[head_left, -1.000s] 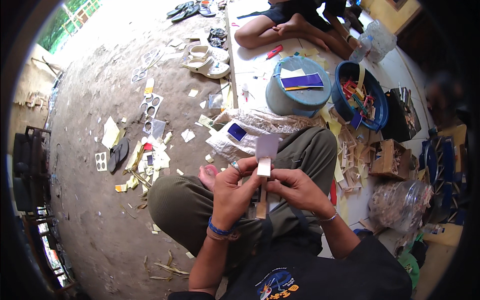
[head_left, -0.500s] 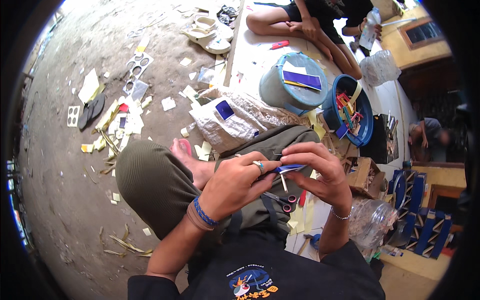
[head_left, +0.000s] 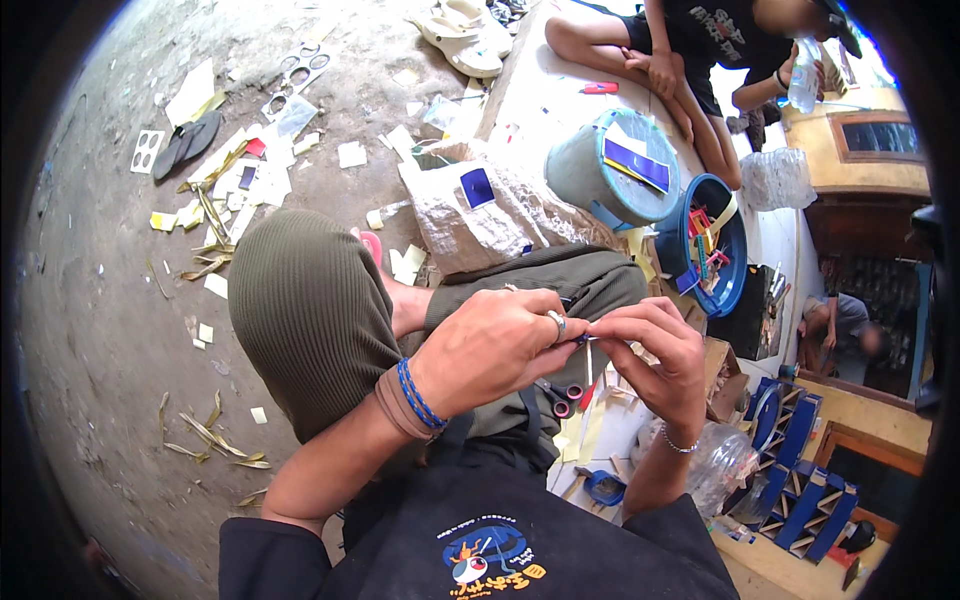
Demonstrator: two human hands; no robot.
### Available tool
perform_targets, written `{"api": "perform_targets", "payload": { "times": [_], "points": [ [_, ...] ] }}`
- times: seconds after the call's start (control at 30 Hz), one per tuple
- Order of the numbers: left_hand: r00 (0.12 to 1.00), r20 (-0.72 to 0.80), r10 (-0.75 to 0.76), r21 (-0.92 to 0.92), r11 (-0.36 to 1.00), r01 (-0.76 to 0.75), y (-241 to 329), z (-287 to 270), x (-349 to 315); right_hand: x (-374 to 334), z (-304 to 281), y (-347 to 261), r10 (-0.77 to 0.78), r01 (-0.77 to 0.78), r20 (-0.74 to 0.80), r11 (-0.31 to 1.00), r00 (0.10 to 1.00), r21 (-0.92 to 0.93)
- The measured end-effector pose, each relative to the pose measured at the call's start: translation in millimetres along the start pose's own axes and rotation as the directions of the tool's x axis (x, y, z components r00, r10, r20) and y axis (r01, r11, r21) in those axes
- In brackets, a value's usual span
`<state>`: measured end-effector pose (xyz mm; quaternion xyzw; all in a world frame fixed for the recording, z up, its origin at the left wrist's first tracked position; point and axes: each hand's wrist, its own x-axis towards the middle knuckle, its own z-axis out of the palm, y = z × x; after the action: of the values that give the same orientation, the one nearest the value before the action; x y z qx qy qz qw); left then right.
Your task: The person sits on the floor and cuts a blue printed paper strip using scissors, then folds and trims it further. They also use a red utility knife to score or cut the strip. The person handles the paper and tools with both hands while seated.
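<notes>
My left hand (head_left: 500,350) and my right hand (head_left: 655,350) meet over my lap with fingertips pinched together. Between them is a small blue piece (head_left: 582,339), mostly hidden by the fingers; it looks like folded paper or card. A thin white stick (head_left: 589,356) points down from it beside my right fingers. Just below the pinch, scissors (head_left: 567,400) with dark and pink handles lie by my leg, next to a red tool (head_left: 586,397).
A pale sack (head_left: 450,215) with a blue square on it lies beyond my knee. Behind it stand a lidded bucket (head_left: 600,170) and a blue basin (head_left: 738,265) of colourful pieces. Paper scraps (head_left: 265,185) litter the ground at left. Another person (head_left: 700,60) sits opposite, holding a bottle (head_left: 803,78).
My fingertips have closed in on the blue piece, which now shows much less. The view has shifted, and the other person's bottle is now up by their face.
</notes>
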<state>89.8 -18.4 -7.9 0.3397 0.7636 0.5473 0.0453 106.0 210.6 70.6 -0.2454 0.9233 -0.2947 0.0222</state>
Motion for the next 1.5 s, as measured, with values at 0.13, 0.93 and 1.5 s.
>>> {"api": "perform_targets", "payload": {
  "times": [0.13, 0.93, 1.5],
  "points": [
    [1.0, -0.009, 0.03, -0.005, 1.0, -0.03, -1, 0, -1, -2, 2, -1, 0.046, -0.045, -0.027, 0.999, 0.999, 0.03],
    [0.955, -0.244, 0.167, -0.16, 0.965, -0.21, 13, -14, 11, -9, 14, -13, -0.061, 0.104, -0.407, 0.991, 0.911, 0.084],
    [0.922, -0.258, 0.287, 0.131, 0.956, -0.261, 17, -18, 16, -18, 12, -26, -0.282, 0.171, -0.327, 0.929, 0.902, -0.329]
  ]
}}
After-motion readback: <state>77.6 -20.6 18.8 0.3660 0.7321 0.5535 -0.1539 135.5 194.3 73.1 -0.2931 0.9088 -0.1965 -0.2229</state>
